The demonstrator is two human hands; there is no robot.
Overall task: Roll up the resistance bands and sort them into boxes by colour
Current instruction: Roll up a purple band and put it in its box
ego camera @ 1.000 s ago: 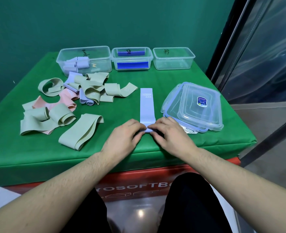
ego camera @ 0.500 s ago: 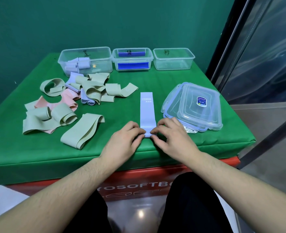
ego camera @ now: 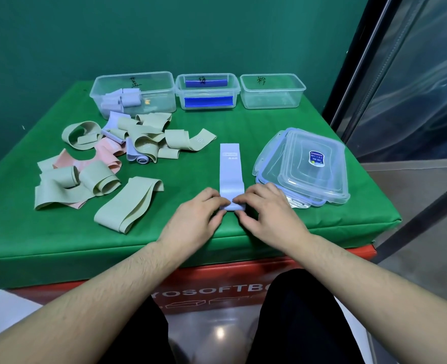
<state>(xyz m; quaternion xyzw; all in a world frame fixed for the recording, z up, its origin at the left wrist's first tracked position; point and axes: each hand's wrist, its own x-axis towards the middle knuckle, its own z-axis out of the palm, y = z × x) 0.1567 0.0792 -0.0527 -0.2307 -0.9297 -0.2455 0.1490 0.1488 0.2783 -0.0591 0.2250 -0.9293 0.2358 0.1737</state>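
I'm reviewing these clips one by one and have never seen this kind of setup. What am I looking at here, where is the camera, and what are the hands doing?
There is no machine here: a person wears a wide-angle camera on the head, so the single view looks forward and down over their own forearms. They face a green table. The left hand and right hand each pinch the near end of a lilac band that lies flat, and that end is curled into the start of a roll. At the far edge stand three clear boxes: the left box holds rolled lilac bands, the middle box holds blue pieces, and the right box looks empty. To the left lies a loose pile of bands, pale green, pink and lilac. To the right sits a stack of clear lids.
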